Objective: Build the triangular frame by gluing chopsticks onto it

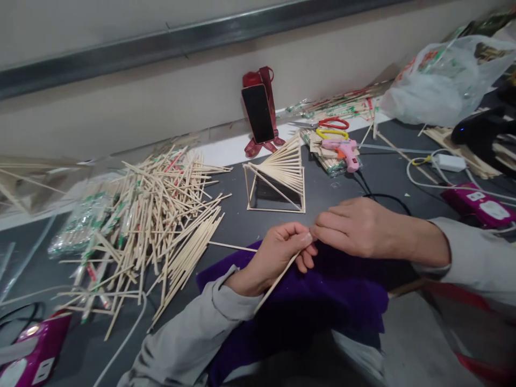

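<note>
My left hand [278, 252] is closed on a thin wooden chopstick [279, 280], which slants down toward my left forearm. Right at its thumb tip, the pinched fingers of my right hand [360, 228] meet it; what they grip is hidden. Both hands are above a purple cloth [342, 303] at the table's near edge. Just beyond them stands a small frame of chopsticks [287, 164], with a fan of sticks twisting across its top. To the left lies a large loose pile of chopsticks [161, 209], some in wrappers. A single stick [229, 246] points from the pile toward my left wrist.
A pink glue gun [341, 149] rests on packed chopsticks, beside red-handled scissors [334, 123]. A phone [258, 114] leans on a red bottle [251, 79] at the back. Purple power strips [479, 204] with cables lie on both sides. A plastic bag [435, 88] stands far right.
</note>
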Action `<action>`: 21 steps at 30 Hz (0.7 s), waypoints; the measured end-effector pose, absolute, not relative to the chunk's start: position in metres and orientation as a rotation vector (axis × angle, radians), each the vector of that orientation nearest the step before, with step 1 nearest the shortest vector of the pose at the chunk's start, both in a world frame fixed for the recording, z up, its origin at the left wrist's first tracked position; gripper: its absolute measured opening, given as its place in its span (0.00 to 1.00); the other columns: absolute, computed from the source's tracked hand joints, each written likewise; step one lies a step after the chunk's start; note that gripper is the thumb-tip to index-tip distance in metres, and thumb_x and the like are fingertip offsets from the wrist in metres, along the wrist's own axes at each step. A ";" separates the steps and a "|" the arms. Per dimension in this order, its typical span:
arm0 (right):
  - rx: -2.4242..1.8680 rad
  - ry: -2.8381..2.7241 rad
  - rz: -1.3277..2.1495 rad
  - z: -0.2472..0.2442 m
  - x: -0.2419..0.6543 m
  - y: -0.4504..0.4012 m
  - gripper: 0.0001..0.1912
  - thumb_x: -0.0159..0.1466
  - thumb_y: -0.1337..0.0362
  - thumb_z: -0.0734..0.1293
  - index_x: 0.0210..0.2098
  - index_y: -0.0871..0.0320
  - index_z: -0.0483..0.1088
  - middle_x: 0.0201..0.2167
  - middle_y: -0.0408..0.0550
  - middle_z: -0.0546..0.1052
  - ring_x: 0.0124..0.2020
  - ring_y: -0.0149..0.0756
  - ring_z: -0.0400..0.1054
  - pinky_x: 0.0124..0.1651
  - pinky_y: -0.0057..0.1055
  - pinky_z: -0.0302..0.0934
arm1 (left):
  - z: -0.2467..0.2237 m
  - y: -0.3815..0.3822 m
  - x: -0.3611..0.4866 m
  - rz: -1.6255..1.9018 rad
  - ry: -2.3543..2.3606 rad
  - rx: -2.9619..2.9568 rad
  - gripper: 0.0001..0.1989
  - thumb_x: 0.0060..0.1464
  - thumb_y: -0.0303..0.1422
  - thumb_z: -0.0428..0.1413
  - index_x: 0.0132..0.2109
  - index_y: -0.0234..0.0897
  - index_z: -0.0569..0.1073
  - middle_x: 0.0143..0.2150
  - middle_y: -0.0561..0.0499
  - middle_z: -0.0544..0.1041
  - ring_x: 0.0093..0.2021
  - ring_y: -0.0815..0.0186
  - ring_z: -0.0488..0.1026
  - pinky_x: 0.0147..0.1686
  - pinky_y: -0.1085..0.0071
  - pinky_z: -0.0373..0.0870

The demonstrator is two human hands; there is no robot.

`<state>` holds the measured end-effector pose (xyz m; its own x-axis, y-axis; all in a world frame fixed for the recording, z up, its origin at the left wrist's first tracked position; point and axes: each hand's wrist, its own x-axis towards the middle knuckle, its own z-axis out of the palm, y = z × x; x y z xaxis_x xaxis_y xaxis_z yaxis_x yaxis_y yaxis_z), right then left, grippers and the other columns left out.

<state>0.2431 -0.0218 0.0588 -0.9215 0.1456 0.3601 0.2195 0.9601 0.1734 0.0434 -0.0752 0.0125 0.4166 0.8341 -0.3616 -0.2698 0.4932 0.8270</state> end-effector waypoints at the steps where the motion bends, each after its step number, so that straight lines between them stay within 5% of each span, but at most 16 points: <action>1: -0.282 -2.745 -0.292 0.060 0.246 -0.011 0.13 0.69 0.70 0.59 0.31 0.57 0.72 0.27 0.44 0.74 0.25 0.30 0.61 0.26 0.33 0.48 | 0.010 -0.075 0.047 0.836 0.862 0.739 0.16 0.50 0.41 0.65 0.32 0.33 0.72 0.24 0.52 0.76 0.17 0.74 0.69 0.16 0.80 0.64; 7: -1.282 -2.483 -0.103 0.064 0.275 0.115 0.09 0.63 0.62 0.68 0.36 0.61 0.79 0.29 0.48 0.79 0.30 0.30 0.67 0.33 0.30 0.50 | -0.003 -0.061 0.051 1.002 0.850 0.619 0.15 0.48 0.39 0.66 0.35 0.33 0.73 0.24 0.54 0.75 0.16 0.75 0.68 0.14 0.80 0.63; 12: -1.911 -2.184 -0.012 0.052 0.296 0.210 0.28 0.60 0.53 0.65 0.41 0.77 0.76 0.40 0.63 0.80 0.43 0.35 0.71 0.39 0.37 0.51 | -0.019 -0.049 0.043 1.032 0.877 0.572 0.13 0.49 0.38 0.64 0.35 0.33 0.72 0.25 0.55 0.75 0.15 0.76 0.66 0.13 0.80 0.62; 16: -1.929 -2.188 0.101 0.036 0.305 0.247 0.20 0.56 0.61 0.71 0.39 0.75 0.76 0.45 0.65 0.79 0.45 0.34 0.71 0.44 0.34 0.52 | -0.028 -0.046 0.042 1.006 0.866 0.558 0.13 0.49 0.38 0.64 0.35 0.33 0.72 0.24 0.55 0.74 0.14 0.77 0.64 0.12 0.80 0.59; 21: -1.640 -2.250 0.135 0.015 0.310 0.275 0.12 0.46 0.66 0.77 0.27 0.67 0.77 0.27 0.47 0.80 0.30 0.25 0.65 0.41 0.29 0.55 | -0.029 -0.046 0.041 0.955 0.837 0.542 0.13 0.50 0.38 0.64 0.34 0.33 0.73 0.23 0.55 0.74 0.13 0.77 0.62 0.12 0.80 0.56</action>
<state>0.3101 0.2752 0.0150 -0.2669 0.9372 0.2246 0.9037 0.3243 -0.2796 0.0412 -0.0457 -0.0287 0.3137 0.8722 -0.3754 -0.4860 0.4871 0.7256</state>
